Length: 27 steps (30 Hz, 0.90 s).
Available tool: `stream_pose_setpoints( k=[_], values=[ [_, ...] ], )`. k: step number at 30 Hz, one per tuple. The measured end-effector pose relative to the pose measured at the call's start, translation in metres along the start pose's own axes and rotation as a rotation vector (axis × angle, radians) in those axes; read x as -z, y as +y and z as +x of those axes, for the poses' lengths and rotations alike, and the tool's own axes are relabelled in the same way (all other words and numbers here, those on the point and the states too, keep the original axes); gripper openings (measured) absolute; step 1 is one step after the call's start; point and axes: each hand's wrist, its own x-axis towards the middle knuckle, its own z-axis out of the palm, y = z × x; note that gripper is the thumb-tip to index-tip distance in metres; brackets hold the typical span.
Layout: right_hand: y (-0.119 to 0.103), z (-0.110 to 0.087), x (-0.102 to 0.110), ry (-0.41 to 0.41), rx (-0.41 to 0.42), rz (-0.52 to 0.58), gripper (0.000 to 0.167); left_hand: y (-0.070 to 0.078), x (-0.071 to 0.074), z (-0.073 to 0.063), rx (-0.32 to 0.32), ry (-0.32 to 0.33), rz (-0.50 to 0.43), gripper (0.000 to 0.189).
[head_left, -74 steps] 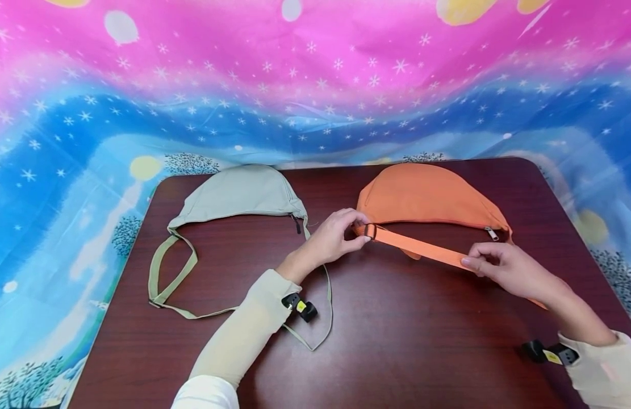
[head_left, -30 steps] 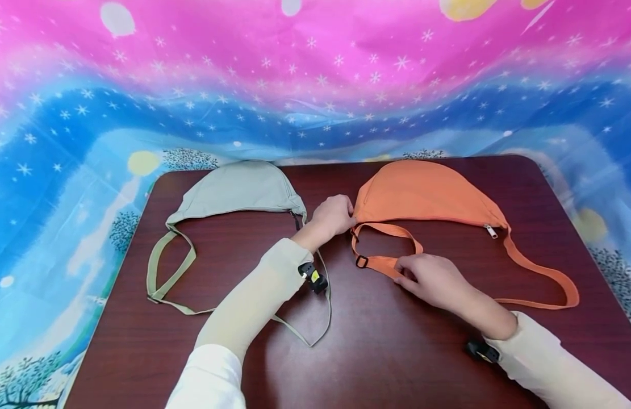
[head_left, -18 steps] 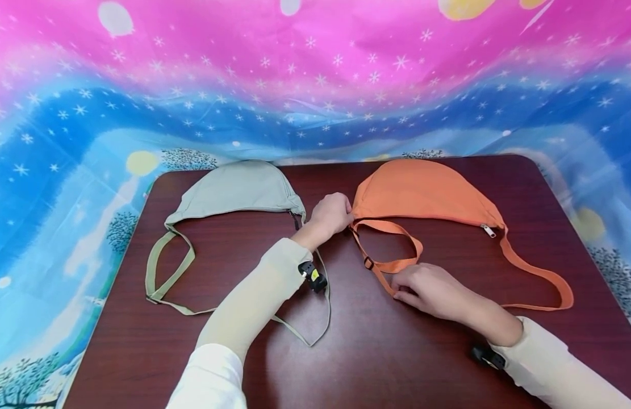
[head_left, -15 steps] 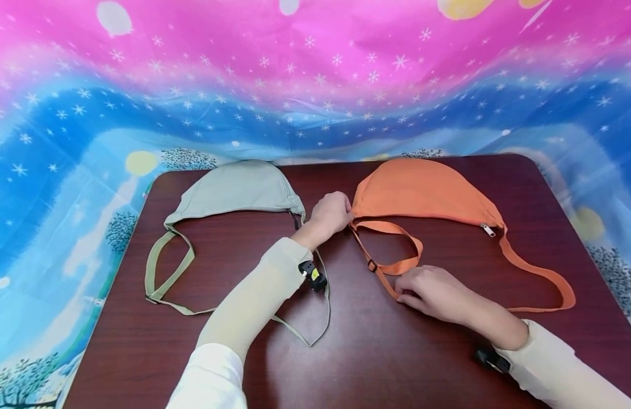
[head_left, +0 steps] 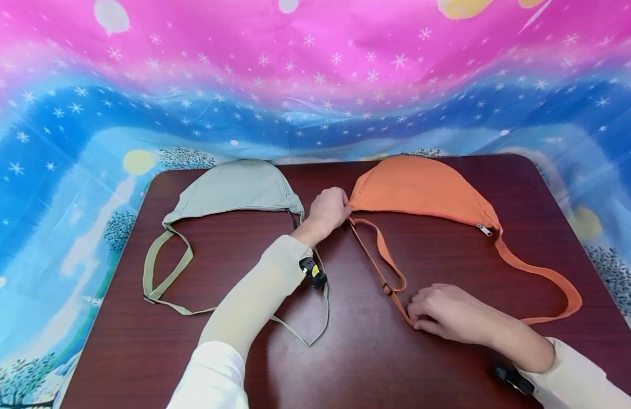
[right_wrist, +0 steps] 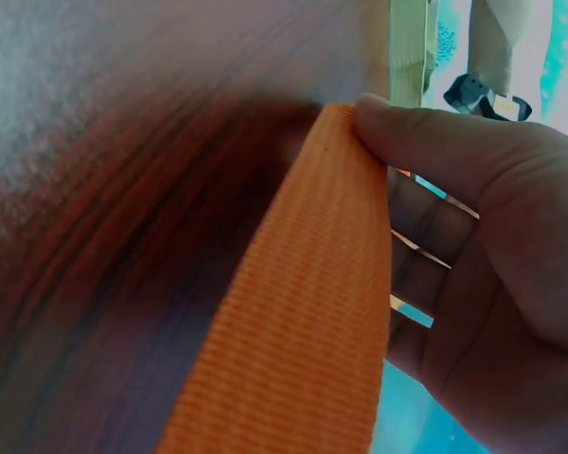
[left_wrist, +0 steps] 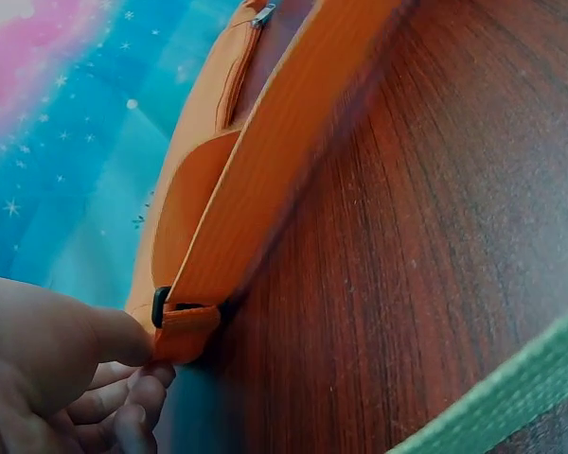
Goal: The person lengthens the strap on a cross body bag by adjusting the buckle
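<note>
An orange waist bag (head_left: 417, 184) lies at the back right of the table, zipper edge toward me. My left hand (head_left: 327, 211) pinches its left corner, where the strap begins; the left wrist view shows thumb and fingers there beside a dark buckle (left_wrist: 161, 307). My right hand (head_left: 450, 312) pinches the orange strap (right_wrist: 303, 265) between thumb and fingers and holds it drawn toward the front. Between the hands the strap runs nearly straight, with a slider (head_left: 387, 288) partway along and a narrow loop beside it. The strap's other part curves out from the bag's right corner.
A grey-green waist bag (head_left: 238, 187) lies at the back left, its thin strap (head_left: 184, 310) looped toward the front and passing under my left forearm. The dark wooden table (head_left: 346, 363) ends at a patterned pink and blue cloth (head_left: 315, 102) behind.
My left hand has moved to the bag's left corner. The right hand has shifted its hold along the strap, then pulled it toward the front right; the slider has moved along and the loop has narrowed.
</note>
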Motion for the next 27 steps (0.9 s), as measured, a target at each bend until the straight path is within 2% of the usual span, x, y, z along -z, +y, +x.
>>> stream_pose_setpoints(
  k=[4, 15, 18, 23, 27],
  values=[
    [0.0, -0.002, -0.001, -0.035, -0.002, 0.014, 0.033, -0.003, 0.001, 0.003, 0.007, 0.011, 0.001, 0.023],
    [-0.003, -0.004, -0.001, -0.054, 0.044, 0.031, 0.033, -0.003, 0.004, 0.008, 0.01, 0.03, 0.01, 0.035],
    [-0.002, -0.004, -0.001, -0.05, 0.027, 0.047, 0.035, -0.003, 0.004, 0.009, 0.014, 0.026, 0.009, 0.036],
    [-0.003, 0.003, -0.005, 0.039, -0.041, -0.015, 0.031, -0.003, 0.004, 0.008, 0.019, 0.015, 0.013, 0.029],
    [-0.005, 0.016, -0.008, 0.135, -0.043, -0.116, 0.024, -0.002, 0.004, 0.006, 0.001, -0.01, 0.008, 0.022]
  ],
)
